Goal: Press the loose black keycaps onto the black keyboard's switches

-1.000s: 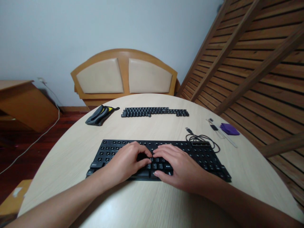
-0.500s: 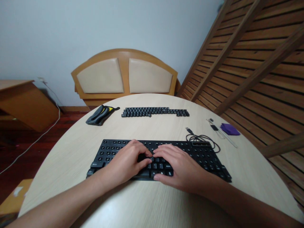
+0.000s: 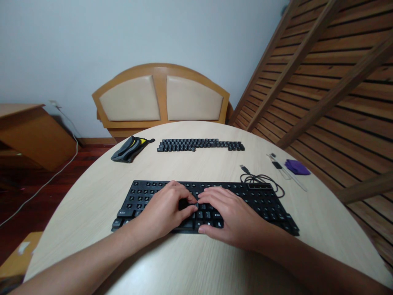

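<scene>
The keyboard (image 3: pixel 264 201) lies on the near part of the surface (image 3: pixel 196 166), its long side squared to the person, likely so that both hands reach it evenly. Much of its upper part shows bare key sockets, while caps sit along the lower rows. The left hand (image 3: pixel 167 207) comes in over its middle, thumb and index finger curved toward each other at a small dark keycap (image 3: pixel 197 205); whether they grip it or only touch it cannot be told. The right hand (image 3: pixel 229 211) is loosely spread, gripping nothing visible: its fingertips rest near that same spot and its thumb lies at the front edge, a pose that probably steadies the keyboard.

Beyond, loose keycaps (image 3: pixel 187 143) stand in neat rows, apparently to preserve their order. The cable (image 3: pixel 264 177) is coiled behind the keyboard, perhaps to keep it out of the way. A dark pouch-like item (image 3: pixel 130 149) with yellow inside lies to the left; a purple cloth (image 3: pixel 297 167) and a wire-ended tool (image 3: pixel 278 165) lie to the right, clear of the work.

The hands cover the keyboard's centre, and the left palm hides the caps or sockets beneath it. Both forearms run out of view at the bottom. Most legends are too small to read.
</scene>
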Action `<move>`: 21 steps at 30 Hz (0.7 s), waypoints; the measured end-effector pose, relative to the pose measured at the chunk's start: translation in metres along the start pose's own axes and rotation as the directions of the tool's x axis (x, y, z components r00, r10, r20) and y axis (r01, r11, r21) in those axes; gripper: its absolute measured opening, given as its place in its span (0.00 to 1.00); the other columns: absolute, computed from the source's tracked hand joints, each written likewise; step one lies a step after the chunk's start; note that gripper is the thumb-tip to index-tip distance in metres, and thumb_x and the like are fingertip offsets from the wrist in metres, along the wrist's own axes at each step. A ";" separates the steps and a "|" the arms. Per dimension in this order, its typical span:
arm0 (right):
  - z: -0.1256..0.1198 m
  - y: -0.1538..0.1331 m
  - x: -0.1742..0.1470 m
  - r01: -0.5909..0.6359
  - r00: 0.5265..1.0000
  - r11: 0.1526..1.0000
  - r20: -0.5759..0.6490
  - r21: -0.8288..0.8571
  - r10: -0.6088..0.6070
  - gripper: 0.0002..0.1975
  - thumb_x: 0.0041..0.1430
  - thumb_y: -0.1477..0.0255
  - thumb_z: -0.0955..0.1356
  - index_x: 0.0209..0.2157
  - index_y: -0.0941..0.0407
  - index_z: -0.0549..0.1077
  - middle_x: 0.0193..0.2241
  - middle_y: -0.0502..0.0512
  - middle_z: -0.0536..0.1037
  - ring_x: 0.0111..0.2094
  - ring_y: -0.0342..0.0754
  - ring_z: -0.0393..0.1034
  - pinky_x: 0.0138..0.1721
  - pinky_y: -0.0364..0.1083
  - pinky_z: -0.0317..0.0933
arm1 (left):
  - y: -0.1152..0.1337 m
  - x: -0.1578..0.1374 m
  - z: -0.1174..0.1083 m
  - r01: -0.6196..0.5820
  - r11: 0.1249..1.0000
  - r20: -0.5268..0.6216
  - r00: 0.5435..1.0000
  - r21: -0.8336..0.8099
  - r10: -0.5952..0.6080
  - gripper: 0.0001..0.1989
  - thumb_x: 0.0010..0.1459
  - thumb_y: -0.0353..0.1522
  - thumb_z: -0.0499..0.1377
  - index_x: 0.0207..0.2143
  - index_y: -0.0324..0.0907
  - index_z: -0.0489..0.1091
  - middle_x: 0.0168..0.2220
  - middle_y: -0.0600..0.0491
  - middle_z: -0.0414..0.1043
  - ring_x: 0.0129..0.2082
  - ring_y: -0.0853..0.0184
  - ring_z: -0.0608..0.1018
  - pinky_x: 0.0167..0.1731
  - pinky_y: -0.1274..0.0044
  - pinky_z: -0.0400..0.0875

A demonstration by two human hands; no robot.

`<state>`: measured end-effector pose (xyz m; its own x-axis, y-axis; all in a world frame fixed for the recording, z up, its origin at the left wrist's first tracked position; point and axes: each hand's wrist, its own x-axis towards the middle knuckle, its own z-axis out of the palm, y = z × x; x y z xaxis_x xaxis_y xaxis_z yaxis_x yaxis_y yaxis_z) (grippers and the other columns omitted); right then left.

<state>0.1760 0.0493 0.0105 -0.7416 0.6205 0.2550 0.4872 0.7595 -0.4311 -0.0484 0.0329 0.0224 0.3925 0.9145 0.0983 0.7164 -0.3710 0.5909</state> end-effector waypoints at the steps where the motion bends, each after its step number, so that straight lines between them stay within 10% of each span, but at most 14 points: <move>1: 0.000 0.000 0.000 0.000 1.000 1.000 -0.001 0.003 0.000 0.22 0.55 0.61 0.73 0.49 0.56 0.72 0.48 0.59 0.78 0.53 0.57 0.68 0.58 0.57 0.61 | 0.001 0.000 0.000 0.008 1.000 -0.003 1.000 -0.003 -0.008 0.03 0.59 0.32 0.65 0.37 0.45 0.77 0.37 0.53 0.78 0.43 0.59 0.75 0.43 0.68 0.69; 21: 0.002 0.001 0.000 -0.006 1.000 1.000 0.001 0.010 0.006 0.22 0.56 0.61 0.73 0.48 0.57 0.72 0.48 0.58 0.78 0.54 0.56 0.67 0.58 0.56 0.60 | -0.001 0.001 0.001 -0.006 1.000 -0.018 1.000 -0.015 0.005 0.03 0.59 0.33 0.65 0.36 0.45 0.79 0.36 0.53 0.79 0.42 0.59 0.76 0.44 0.68 0.69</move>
<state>0.1755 0.0495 0.0090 -0.7391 0.6249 0.2515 0.4871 0.7537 -0.4412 -0.0482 0.0339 0.0211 0.3861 0.9152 0.1158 0.7055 -0.3738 0.6021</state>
